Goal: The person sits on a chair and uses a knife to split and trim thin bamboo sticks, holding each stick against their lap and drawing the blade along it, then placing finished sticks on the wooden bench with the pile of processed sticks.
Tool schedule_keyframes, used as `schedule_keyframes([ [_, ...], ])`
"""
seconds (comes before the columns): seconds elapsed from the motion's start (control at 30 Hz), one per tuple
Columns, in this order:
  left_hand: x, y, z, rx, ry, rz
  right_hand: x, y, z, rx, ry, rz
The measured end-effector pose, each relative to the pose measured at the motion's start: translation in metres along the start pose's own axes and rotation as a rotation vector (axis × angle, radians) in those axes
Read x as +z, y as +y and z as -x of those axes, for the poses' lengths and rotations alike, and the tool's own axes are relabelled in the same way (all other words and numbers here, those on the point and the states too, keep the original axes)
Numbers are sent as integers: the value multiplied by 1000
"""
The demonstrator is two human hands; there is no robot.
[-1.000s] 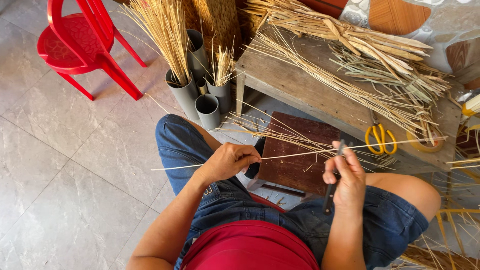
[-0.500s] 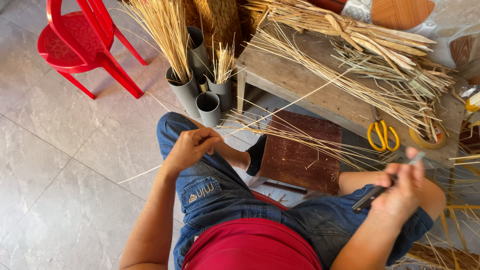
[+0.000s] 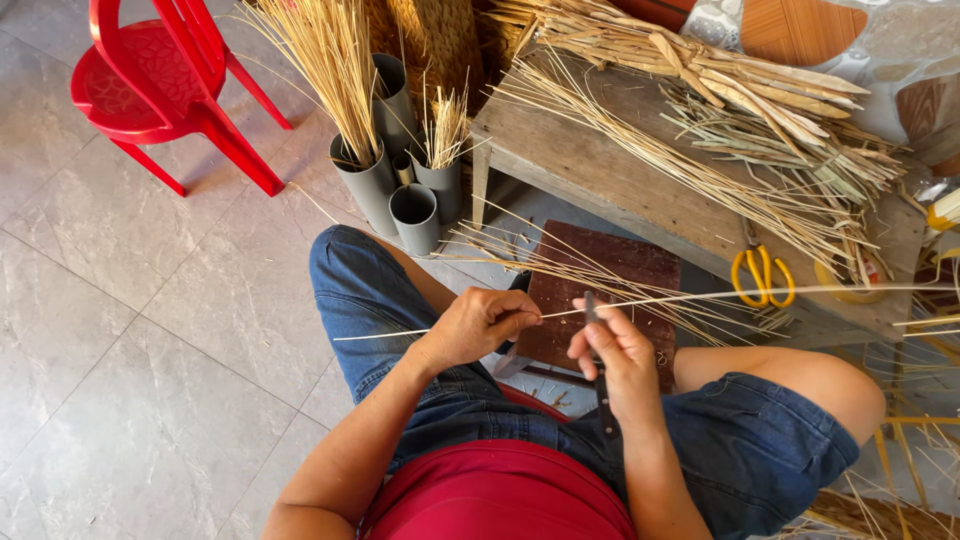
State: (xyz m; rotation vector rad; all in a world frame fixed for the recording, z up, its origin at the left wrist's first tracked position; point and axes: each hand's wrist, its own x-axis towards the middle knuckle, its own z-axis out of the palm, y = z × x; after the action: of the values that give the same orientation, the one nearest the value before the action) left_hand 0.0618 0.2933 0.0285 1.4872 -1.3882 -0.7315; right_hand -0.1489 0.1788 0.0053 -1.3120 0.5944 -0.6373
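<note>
Left hand (image 3: 480, 325) is closed in a pinch around a long, thin pale straw (image 3: 700, 296), which runs level across the lap and sticks out past both sides of the fist, so it seems held taut for working. Right hand (image 3: 618, 355), just beside it, is curled shut around a dark-handled blade (image 3: 600, 385), with the tip raised against the straw; the handle points back toward the body. Both hands hover above the person's knees in blue denim shorts.

Beyond the hands, a dark red wooden block (image 3: 600, 290) sits on the floor with loose straws lying over it. Farther out stands a worn wooden surface (image 3: 600, 170) heaped with bundled reeds (image 3: 720, 90), and yellow scissors (image 3: 762, 275) lie near its edge. Off past the left hand, grey tubes (image 3: 395, 180) hold upright straws, and a red plastic chair (image 3: 160, 90) stands on grey floor tiles.
</note>
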Motion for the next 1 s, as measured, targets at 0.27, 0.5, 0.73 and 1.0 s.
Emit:
schedule_keyframes([
  [0.27, -31, -9, 13, 39, -38, 0, -78, 13, -2, -69, 212, -331],
  [0.5, -67, -16, 28, 40, 46, -156, -153, 9, 16, -258, 412, -443],
  [0.73, -65, -9, 27, -46, 240, -84, -129, -5, 18, -296, 415, -394],
  [1.0, -9, 8, 3, 24, 90, -92, -5, -4, 10, 5, -66, 58],
])
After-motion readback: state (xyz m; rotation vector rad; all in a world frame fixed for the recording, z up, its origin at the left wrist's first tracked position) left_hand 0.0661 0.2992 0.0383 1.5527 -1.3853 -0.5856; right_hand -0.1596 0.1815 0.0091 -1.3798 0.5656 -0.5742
